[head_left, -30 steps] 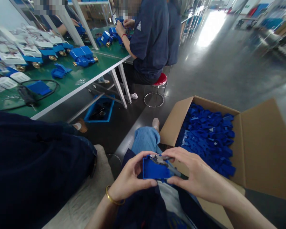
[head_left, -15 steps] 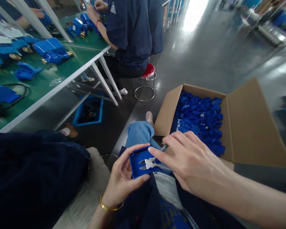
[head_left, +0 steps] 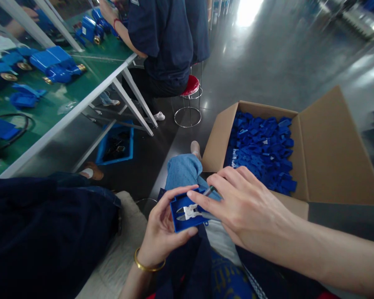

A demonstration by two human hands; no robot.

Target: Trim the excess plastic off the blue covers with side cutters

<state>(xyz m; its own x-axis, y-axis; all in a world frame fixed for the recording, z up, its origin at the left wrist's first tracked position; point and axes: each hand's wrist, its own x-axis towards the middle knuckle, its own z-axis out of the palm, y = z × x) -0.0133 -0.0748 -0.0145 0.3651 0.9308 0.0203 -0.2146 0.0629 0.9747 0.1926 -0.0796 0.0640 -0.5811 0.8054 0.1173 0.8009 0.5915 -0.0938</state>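
My left hand grips a small blue plastic housing over my lap, thumb on its near edge and fingers curled over the top. My right hand is closed round a pair of small metal cutters, whose silver jaws sit inside the open face of the blue housing. A thin grey handle end pokes out between my right fingers. Just right of my hands stands an open cardboard box filled with several more blue plastic parts.
A green-topped workbench at left carries blue meter bodies with brass fittings, cables and papers. A person in dark blue sits on a red stool at its far end. A blue tray lies under the bench. Another person's dark-clothed leg is close at my left.
The view has tilted downward. My hands turned the blue housing so that its open face shows, and the cutter jaws moved from its top edge into the inside.
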